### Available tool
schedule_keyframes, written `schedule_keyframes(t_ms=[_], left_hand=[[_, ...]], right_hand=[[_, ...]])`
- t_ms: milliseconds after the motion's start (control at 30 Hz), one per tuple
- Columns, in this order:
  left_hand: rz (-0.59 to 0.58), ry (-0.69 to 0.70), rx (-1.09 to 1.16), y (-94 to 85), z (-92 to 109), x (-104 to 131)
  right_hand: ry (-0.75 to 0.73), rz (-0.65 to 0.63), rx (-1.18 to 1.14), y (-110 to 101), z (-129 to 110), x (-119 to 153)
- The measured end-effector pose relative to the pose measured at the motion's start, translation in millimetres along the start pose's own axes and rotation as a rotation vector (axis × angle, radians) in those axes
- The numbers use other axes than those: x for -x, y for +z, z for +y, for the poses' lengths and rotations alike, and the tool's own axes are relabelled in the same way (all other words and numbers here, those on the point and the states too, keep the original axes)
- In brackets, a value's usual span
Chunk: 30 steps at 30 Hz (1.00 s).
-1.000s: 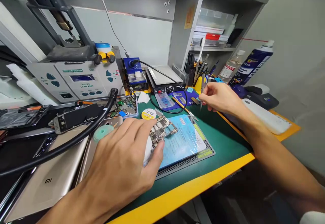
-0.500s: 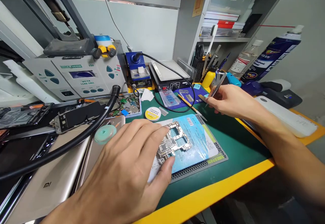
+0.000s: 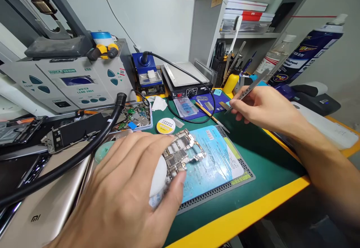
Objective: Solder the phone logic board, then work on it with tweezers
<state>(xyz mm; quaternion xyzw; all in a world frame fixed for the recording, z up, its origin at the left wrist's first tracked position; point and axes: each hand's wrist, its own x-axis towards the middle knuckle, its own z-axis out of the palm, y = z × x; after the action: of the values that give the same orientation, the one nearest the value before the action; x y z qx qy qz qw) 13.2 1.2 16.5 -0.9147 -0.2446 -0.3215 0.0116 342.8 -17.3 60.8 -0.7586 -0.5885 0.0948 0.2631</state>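
Observation:
My left hand [image 3: 132, 188] is closed at the left edge of a phone circuit board [image 3: 177, 156], with the thumb at its near side and the fingers over its far side. The board is tilted above a blue printed sheet [image 3: 213, 165], which lies on a grey mat with a honeycomb border [image 3: 249, 171]. Something white and rounded [image 3: 159, 177] shows between thumb and fingers, partly hidden. Over the green work mat at the right, my right hand [image 3: 261, 105] pinches metal tweezers [image 3: 254, 83], their tips pointing down and left.
A hot-air station [image 3: 75, 79] with a black hose [image 3: 111, 124] stands at left. Behind the board are a round tin [image 3: 165, 126], a tray of scrap boards [image 3: 137, 117] and a hot plate [image 3: 188, 87] with a cable looping before it. A brush [image 3: 209, 113] lies nearby.
My left hand has drawn the circuit board left and tilted it up from the blue sheet. My right hand keeps the tweezers, now leaning further over. The whole view has shifted slightly.

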Motion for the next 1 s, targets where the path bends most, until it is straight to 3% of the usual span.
schedule_keyframes(t_ms=[167, 233, 333, 433, 667, 1000], left_hand=[[-0.025, 0.07, 0.012, 1.3, 3, 1], [-0.026, 0.071, 0.007, 2.6, 3, 2], [-0.009, 0.067, -0.021, 5.6, 1, 5], [-0.009, 0.069, -0.039, 8.9, 0, 7], [0.03, 0.073, -0.038, 15.7, -5, 6], [-0.001, 0.082, -0.048, 15.5, -6, 9]], right_hand=[[-0.052, -0.026, -0.486, -3, -15, 16], [-0.057, -0.189, -0.693, 0, -16, 21], [-0.019, -0.539, -0.984, 8, -12, 25], [0.038, -0.691, -1.027, 16, -9, 26], [0.074, -0.637, -0.951, 20, -14, 29], [0.092, -0.544, -0.876, 18, -17, 39]])
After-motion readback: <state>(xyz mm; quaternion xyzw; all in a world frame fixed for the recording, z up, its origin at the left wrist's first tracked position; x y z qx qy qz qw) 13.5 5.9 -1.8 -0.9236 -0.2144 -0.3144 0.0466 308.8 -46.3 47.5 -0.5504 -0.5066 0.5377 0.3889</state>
